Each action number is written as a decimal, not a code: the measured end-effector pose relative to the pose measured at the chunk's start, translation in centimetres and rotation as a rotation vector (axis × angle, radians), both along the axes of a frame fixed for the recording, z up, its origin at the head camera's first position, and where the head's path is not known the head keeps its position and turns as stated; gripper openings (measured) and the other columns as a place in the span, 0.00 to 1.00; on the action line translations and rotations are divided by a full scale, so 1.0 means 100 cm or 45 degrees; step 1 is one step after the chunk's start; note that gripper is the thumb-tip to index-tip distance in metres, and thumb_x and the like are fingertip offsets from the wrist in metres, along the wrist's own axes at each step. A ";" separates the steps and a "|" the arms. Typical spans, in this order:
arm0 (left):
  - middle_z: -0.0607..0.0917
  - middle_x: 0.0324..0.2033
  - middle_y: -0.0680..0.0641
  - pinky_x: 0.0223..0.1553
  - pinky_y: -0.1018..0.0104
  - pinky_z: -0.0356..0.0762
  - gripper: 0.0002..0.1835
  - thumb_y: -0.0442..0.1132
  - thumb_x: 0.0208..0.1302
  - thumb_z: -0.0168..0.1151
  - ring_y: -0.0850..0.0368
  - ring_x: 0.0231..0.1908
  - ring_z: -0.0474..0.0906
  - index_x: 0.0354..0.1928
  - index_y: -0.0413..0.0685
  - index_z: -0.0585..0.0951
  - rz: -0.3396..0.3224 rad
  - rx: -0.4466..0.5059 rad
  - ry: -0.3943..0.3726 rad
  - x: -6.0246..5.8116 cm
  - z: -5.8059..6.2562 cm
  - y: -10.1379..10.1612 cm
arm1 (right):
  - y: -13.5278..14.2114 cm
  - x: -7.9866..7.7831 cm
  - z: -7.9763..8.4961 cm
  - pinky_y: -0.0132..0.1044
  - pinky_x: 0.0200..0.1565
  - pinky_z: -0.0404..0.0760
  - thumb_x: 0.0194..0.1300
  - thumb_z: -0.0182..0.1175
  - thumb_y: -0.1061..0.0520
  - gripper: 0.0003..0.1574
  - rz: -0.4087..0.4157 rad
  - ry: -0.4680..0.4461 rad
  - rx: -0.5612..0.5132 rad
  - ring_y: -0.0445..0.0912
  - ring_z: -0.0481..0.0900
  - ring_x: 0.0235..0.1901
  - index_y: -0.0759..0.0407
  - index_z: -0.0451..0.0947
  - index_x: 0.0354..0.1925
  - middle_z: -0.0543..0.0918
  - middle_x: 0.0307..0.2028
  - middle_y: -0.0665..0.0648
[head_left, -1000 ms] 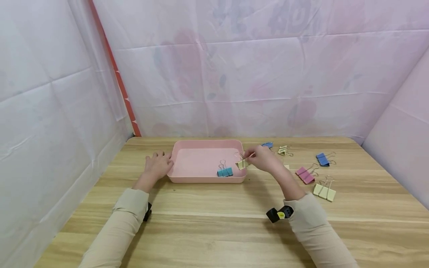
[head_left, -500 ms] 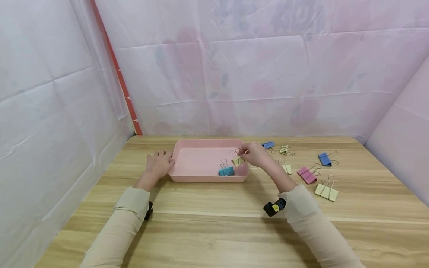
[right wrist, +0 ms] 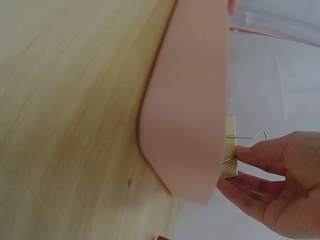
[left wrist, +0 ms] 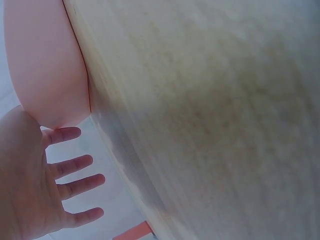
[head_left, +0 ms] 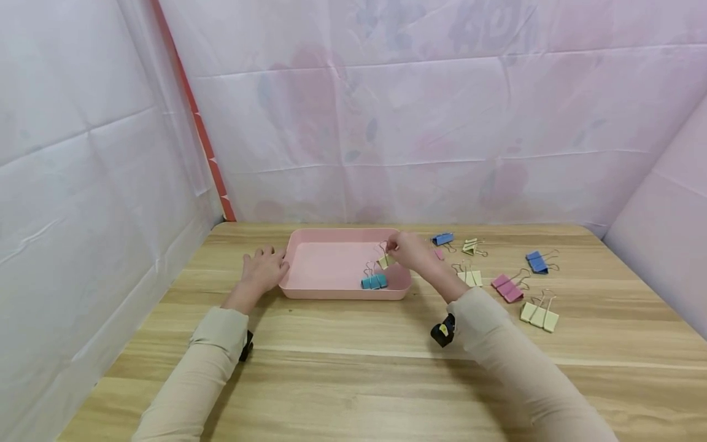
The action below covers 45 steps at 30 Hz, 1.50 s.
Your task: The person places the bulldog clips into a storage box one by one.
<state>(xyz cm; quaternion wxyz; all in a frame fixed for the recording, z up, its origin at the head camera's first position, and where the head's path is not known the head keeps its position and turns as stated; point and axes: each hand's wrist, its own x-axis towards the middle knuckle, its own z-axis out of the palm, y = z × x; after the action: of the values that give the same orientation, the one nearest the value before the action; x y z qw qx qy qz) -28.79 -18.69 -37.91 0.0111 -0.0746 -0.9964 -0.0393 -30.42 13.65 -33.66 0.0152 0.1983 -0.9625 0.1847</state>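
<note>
My left hand [head_left: 262, 271] rests at the left end of a pink tray [head_left: 342, 294], fingers spread. In the left wrist view the straight fingers of that hand [left wrist: 30, 185] show beside the tray's end wall. At the tray's right end, my right hand [head_left: 413, 252] pinches a pale yellow binder clip [head_left: 386, 262] by a wire handle, inside the rim. The right wrist view shows thumb and fingers on this yellow clip [right wrist: 230, 150], partly hidden behind the tray wall. A teal binder clip [head_left: 374, 282] lies in the tray just in front of it.
Right of the tray lie several more binder clips: a blue clip [head_left: 442, 239] and a yellow clip [head_left: 471, 247] at the back, another yellow one [head_left: 470, 278] nearer, a pink clip [head_left: 507, 288], a blue clip [head_left: 536, 263] and a large yellow clip [head_left: 539, 317]. White cloth [head_left: 420, 135] hangs behind the table.
My right hand has moved left over the tray's right rim, carrying the yellow binder clip further inside, close behind the teal one. My left hand has stayed at the tray's left end.
</note>
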 end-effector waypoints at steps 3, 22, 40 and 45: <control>0.66 0.57 0.33 0.50 0.33 0.53 0.26 0.48 0.69 0.40 0.34 0.55 0.60 0.64 0.45 0.66 -0.002 0.003 0.001 0.000 0.000 0.001 | -0.003 -0.004 -0.005 0.41 0.34 0.76 0.60 0.56 0.65 0.06 0.016 0.029 -0.013 0.49 0.77 0.32 0.63 0.80 0.32 0.81 0.33 0.58; 0.67 0.55 0.34 0.49 0.33 0.54 0.25 0.48 0.68 0.41 0.34 0.54 0.62 0.64 0.46 0.67 -0.005 0.010 0.011 -0.001 -0.001 0.003 | -0.010 -0.009 -0.019 0.35 0.28 0.70 0.59 0.54 0.71 0.07 0.048 -0.005 -0.046 0.46 0.70 0.24 0.68 0.79 0.26 0.78 0.25 0.57; 0.67 0.55 0.34 0.50 0.34 0.53 0.25 0.48 0.69 0.41 0.34 0.54 0.62 0.63 0.46 0.67 -0.004 0.015 0.010 0.000 -0.001 0.004 | -0.009 -0.011 -0.023 0.36 0.30 0.73 0.57 0.55 0.71 0.06 0.001 -0.012 -0.039 0.48 0.73 0.26 0.68 0.78 0.28 0.78 0.26 0.58; 0.67 0.55 0.33 0.50 0.34 0.53 0.25 0.48 0.69 0.41 0.34 0.54 0.61 0.64 0.46 0.67 -0.002 0.015 0.007 -0.001 -0.001 0.004 | -0.008 -0.011 -0.018 0.40 0.34 0.76 0.58 0.55 0.70 0.05 -0.038 -0.022 -0.041 0.50 0.75 0.30 0.68 0.78 0.31 0.78 0.29 0.59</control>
<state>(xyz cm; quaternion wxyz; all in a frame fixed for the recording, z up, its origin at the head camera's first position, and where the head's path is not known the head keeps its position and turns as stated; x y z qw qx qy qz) -28.87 -18.28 -38.05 0.0143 -0.0754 -0.9960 -0.0451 -31.51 12.83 -35.44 0.0130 0.1820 -0.9624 0.2014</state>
